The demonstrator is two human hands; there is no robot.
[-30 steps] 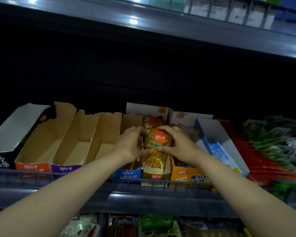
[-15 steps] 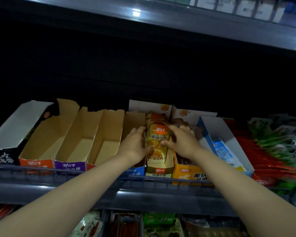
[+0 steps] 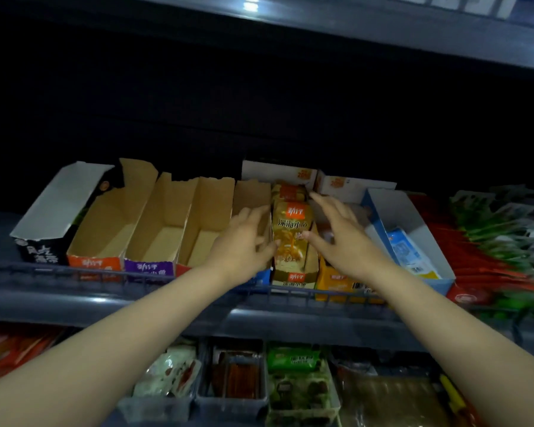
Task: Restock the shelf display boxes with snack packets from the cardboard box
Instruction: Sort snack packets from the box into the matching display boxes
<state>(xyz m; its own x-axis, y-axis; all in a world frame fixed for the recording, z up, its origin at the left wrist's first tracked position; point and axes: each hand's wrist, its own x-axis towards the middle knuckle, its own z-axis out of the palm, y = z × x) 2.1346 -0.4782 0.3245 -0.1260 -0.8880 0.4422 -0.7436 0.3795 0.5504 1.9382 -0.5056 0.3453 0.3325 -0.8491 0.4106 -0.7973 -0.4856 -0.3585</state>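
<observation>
A row of cardboard display boxes stands on the middle shelf behind a wire rail (image 3: pixel 74 269). Golden snack packets (image 3: pixel 292 232) stand in a narrow gold display box (image 3: pixel 293 278) at the centre. My left hand (image 3: pixel 244 245) is beside the packets on their left, fingers spread and relaxed, thumb close to the front packet. My right hand (image 3: pixel 342 238) is on their right, fingers straight, thumb tip at the packet's edge. Neither hand grips anything. The cardboard supply box is out of view.
Left of the centre stand a black box (image 3: pixel 43 238), an orange-fronted box (image 3: pixel 105 229), a purple-fronted box (image 3: pixel 158 238) and another brown one (image 3: pixel 204 232). Right of it are an orange box (image 3: pixel 342 283) and a blue box (image 3: pixel 413 238) with a blue packet. Loose red and green packets (image 3: pixel 490 241) lie far right. More snacks fill the lower shelf (image 3: pixel 238 374).
Both hands have let go of the golden packet and opened, drawing slightly apart. The packet now stands in its box.
</observation>
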